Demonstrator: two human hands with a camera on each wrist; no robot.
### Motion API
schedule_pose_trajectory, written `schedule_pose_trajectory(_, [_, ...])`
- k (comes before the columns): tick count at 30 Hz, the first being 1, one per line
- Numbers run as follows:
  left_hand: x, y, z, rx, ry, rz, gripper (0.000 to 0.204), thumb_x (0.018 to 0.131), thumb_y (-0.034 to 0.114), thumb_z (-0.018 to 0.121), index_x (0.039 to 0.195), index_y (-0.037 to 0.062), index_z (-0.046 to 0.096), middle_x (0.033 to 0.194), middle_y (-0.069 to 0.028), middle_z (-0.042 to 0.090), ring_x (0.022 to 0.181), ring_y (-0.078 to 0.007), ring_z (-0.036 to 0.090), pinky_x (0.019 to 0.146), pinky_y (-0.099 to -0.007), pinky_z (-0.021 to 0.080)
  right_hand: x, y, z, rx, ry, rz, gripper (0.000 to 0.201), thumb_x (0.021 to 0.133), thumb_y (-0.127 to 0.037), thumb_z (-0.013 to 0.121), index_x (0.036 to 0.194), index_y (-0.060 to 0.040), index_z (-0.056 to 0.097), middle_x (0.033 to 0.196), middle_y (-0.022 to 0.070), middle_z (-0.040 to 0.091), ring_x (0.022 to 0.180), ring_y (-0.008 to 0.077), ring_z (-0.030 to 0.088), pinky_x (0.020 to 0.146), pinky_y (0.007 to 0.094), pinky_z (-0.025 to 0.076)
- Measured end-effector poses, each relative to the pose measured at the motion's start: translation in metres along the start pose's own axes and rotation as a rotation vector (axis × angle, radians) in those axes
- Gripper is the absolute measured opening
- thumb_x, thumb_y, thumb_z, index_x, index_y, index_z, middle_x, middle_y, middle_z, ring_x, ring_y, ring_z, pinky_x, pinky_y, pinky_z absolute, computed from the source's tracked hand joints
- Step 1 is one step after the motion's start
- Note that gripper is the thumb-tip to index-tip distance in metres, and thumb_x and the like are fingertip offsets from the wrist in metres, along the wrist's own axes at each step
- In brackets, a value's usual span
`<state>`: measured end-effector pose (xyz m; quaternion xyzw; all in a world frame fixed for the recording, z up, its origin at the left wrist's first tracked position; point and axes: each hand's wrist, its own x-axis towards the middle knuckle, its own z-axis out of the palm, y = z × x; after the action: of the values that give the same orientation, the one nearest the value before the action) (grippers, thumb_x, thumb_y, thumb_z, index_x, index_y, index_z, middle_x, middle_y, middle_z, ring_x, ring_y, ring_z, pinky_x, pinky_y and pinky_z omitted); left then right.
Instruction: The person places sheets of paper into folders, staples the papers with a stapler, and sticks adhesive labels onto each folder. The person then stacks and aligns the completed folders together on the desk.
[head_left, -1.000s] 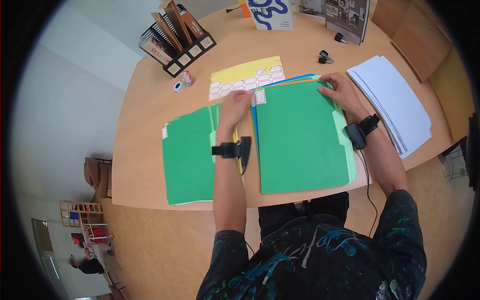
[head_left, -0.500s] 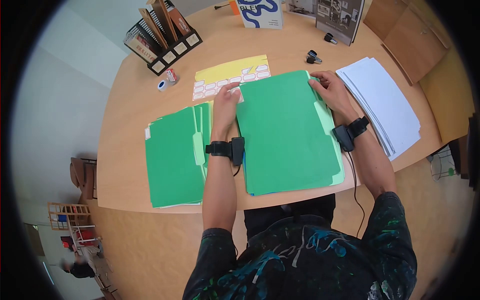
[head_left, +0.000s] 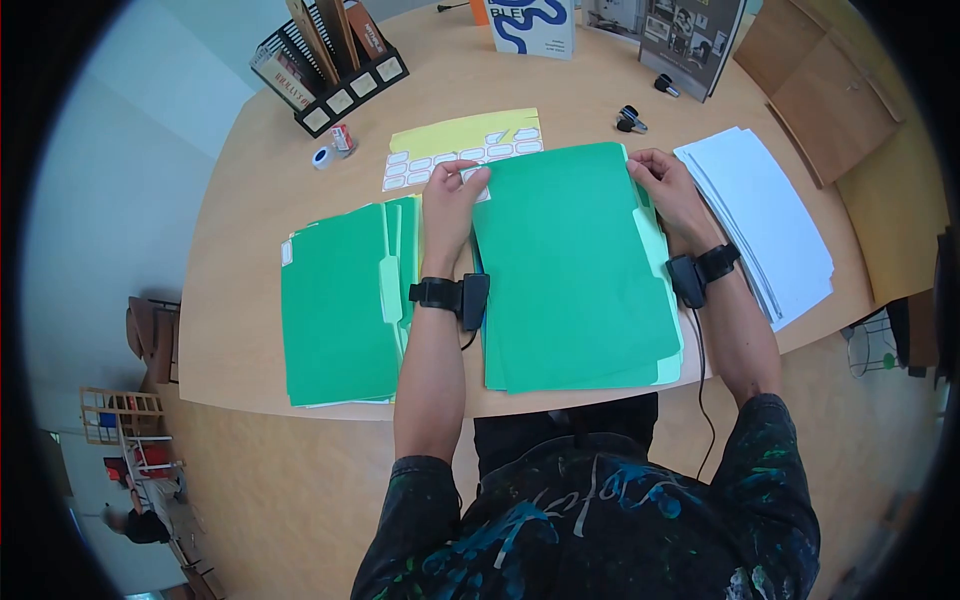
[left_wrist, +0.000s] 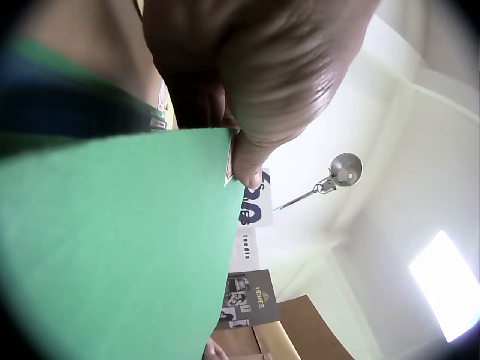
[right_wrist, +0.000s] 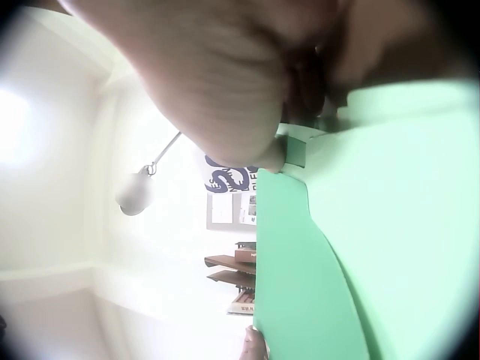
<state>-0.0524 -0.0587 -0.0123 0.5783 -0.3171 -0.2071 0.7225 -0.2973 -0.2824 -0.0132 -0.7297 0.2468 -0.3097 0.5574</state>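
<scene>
A green folder (head_left: 570,270) lies over other folders on the table in front of the person. The left hand (head_left: 452,205) pinches its upper left corner, thumb on top beside a small red-edged label (left_wrist: 229,161). At the upper right corner the right hand (head_left: 672,195) grips the folder's edge, thumb on the near face, as the right wrist view also shows. Pale green tabs (head_left: 652,240) stick out along the right side. Left of the left forearm lies another pile of green folders (head_left: 335,310).
Beyond the folders lie a yellow-backed label sheet (head_left: 430,140), a tape roll (head_left: 321,157) and black clips (head_left: 630,120). White papers (head_left: 765,225) are stacked at the right. A black book rack (head_left: 355,95) and upright books (head_left: 535,30) stand at the back.
The left hand has come onto the front folder's upper left corner, and that folder now covers the blue and orange edges seen before. The right hand stays at the upper right corner.
</scene>
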Motion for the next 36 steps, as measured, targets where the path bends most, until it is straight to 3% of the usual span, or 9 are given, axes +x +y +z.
schedule_pose_trajectory(7, [0.0,-0.002,0.002,0.021,-0.02,-0.014,0.036,0.094,0.019,0.074,0.123,-0.0004,0.062,0.095,-0.0046,0.071,0.087,-0.0069,0.064,0.076,-0.02,0.05,-0.004,-0.007,0.003,-0.059,0.07,-0.077,0.024,0.098,-0.02,0.067,0.111,0.0,0.07,0.087,0.002,0.07,0.079,0.0079,0.061,0.073,0.0238,0.046])
schedule_pose_trajectory(10, [-0.003,0.001,-0.001,0.394,-0.074,-0.024,0.037,0.093,0.024,0.075,0.122,0.0021,0.069,0.098,-0.0062,0.07,0.093,-0.0113,0.065,0.083,-0.0238,0.05,-0.009,-0.032,-0.001,-0.205,-0.053,0.049,0.02,0.099,-0.022,0.067,0.106,-0.003,0.069,0.09,0.0012,0.07,0.082,0.0063,0.06,0.072,0.0236,0.046])
schedule_pose_trajectory(12, [-0.004,0.001,0.002,0.632,-0.096,0.281,0.034,0.09,0.027,0.077,0.116,0.0051,0.075,0.102,-0.0083,0.069,0.101,-0.0169,0.064,0.088,-0.0288,0.05,-0.011,-0.032,0.003,-0.087,-0.072,0.052,0.02,0.099,-0.024,0.067,0.105,-0.0047,0.068,0.088,-0.0003,0.069,0.082,0.0056,0.059,0.071,0.0232,0.045])
schedule_pose_trajectory(14, [-0.007,0.004,0.005,0.613,-0.121,0.282,0.032,0.09,0.026,0.077,0.115,0.0054,0.075,0.104,-0.0095,0.069,0.103,-0.0191,0.063,0.09,-0.0307,0.049,-0.012,-0.034,0.005,0.031,-0.087,0.054,0.019,0.099,-0.025,0.068,0.103,-0.0064,0.068,0.087,-0.0019,0.067,0.081,0.0049,0.057,0.07,0.0229,0.044])
schedule_pose_trajectory(16, [-0.008,0.006,0.006,0.593,-0.142,0.284,0.03,0.09,0.025,0.077,0.114,0.0056,0.076,0.106,-0.0107,0.068,0.105,-0.0212,0.063,0.092,-0.0326,0.049,-0.014,-0.039,0.006,0.126,-0.049,0.27,0.02,0.1,-0.027,0.067,0.104,-0.0078,0.067,0.085,-0.0034,0.065,0.078,0.0053,0.055,0.071,0.0223,0.044])
schedule_pose_trajectory(22, [-0.006,-0.002,0.003,0.378,-0.243,0.073,0.024,0.094,0.023,0.073,0.107,0.0025,0.075,0.106,-0.0046,0.069,0.099,-0.0134,0.062,0.087,-0.0282,0.049,-0.01,-0.031,-0.005,0.292,-0.15,0.404,0.017,0.104,-0.025,0.059,0.104,-0.0104,0.067,0.088,-0.0051,0.063,0.076,0.0059,0.052,0.074,0.0233,0.042])
schedule_pose_trajectory(31, [0.003,-0.009,0.001,-0.234,-0.03,0.122,0.02,0.103,0.024,0.061,0.109,0.005,0.064,0.092,0.0013,0.064,0.083,-0.0059,0.057,0.074,-0.0217,0.047,-0.015,-0.038,-0.019,-0.23,-0.135,0.267,0.026,0.099,-0.029,0.064,0.095,-0.0036,0.068,0.077,-0.003,0.058,0.069,0.0078,0.056,0.065,0.026,0.046])
schedule_pose_trajectory(34, [0.005,-0.005,-0.02,-0.753,-0.073,-0.183,0.022,0.104,0.022,0.055,0.112,0.0013,0.06,0.098,-0.0077,0.063,0.097,-0.0167,0.061,0.095,-0.0276,0.053,-0.008,-0.03,-0.03,-0.371,-0.097,0.108,0.031,0.098,-0.03,0.063,0.099,0.0002,0.071,0.081,0.0056,0.067,0.065,0.0169,0.065,0.065,0.0318,0.051])
schedule_pose_trajectory(36, [0.0,-0.009,-0.024,-0.759,-0.067,-0.185,0.022,0.104,0.022,0.055,0.112,0.0013,0.06,0.099,-0.0078,0.063,0.097,-0.0168,0.061,0.095,-0.0278,0.053,-0.006,-0.03,-0.036,-0.682,0.39,-0.044,0.036,0.095,-0.032,0.064,0.107,0.0005,0.071,0.097,0.0169,0.073,0.085,0.0285,0.071,0.076,0.0388,0.054])
